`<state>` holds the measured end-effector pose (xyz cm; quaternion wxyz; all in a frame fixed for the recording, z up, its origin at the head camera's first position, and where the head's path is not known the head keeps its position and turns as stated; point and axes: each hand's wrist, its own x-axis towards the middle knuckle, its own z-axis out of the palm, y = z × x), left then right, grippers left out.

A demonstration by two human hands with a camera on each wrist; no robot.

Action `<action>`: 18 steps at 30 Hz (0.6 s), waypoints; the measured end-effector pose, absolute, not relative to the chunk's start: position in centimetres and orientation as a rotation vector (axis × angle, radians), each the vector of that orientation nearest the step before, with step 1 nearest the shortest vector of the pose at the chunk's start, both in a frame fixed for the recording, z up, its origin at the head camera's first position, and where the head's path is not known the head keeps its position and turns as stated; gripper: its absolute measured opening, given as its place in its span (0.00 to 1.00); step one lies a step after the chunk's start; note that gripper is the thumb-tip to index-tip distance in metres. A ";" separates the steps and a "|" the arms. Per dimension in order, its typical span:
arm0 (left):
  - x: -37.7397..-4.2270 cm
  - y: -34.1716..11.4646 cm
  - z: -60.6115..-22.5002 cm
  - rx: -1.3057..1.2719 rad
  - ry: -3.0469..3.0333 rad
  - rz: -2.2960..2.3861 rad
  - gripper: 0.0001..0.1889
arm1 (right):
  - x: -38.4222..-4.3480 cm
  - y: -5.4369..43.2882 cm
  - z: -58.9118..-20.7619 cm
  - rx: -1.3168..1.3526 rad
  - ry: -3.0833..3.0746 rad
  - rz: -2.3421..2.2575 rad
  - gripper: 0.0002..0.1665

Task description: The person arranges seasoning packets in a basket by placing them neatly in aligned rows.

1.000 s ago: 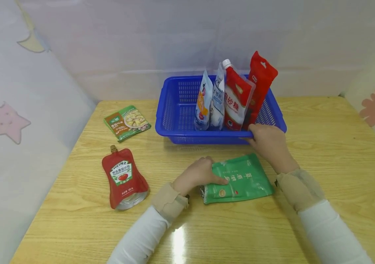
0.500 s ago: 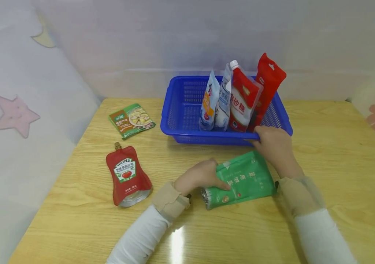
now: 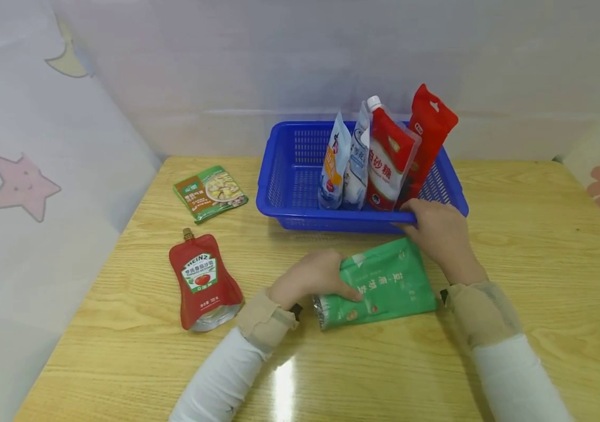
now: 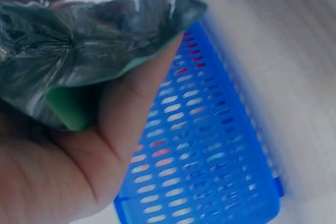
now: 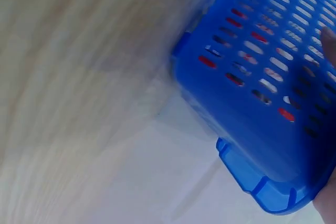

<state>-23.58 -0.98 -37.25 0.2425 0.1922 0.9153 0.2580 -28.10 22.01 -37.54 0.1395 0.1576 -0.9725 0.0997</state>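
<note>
My left hand (image 3: 314,275) grips the left end of a green pouch (image 3: 389,287) with pale lettering, which lies on the table in front of the basket. In the left wrist view the pouch's silvery end (image 4: 79,40) fills the top, with my thumb and a finger around its edge. With my right hand (image 3: 439,234) I hold the front rim of the blue plastic basket (image 3: 326,221), near its right corner. Standing in the basket are a light blue packet (image 3: 333,164), a white-and-blue packet (image 3: 355,170), a red-and-white spouted pouch (image 3: 387,155) and a tall red packet (image 3: 429,138).
On the left of the wooden table (image 3: 136,375) lies a red ketchup pouch (image 3: 205,284) with a spout. Behind it is a flat green-and-brown sachet (image 3: 210,193). A pale wall (image 3: 205,70) closes off the back, right behind the basket.
The head view has shifted slightly. My left hand and the green pouch's left end have moved a little leftward since half a second ago. My right hand stays on the basket rim.
</note>
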 end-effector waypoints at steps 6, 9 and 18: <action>-23.6 -1.8 -36.0 0.558 2.514 0.672 0.19 | -27.9 22.5 -37.5 0.444 -2.850 0.503 0.29; -23.7 -2.4 -35.5 0.564 2.519 0.693 0.19 | -27.6 22.8 -37.5 0.440 -2.820 0.683 0.29; -23.7 -4.3 -33.4 0.516 2.588 0.795 0.22 | -26.9 22.9 -37.4 0.228 -2.343 1.301 0.16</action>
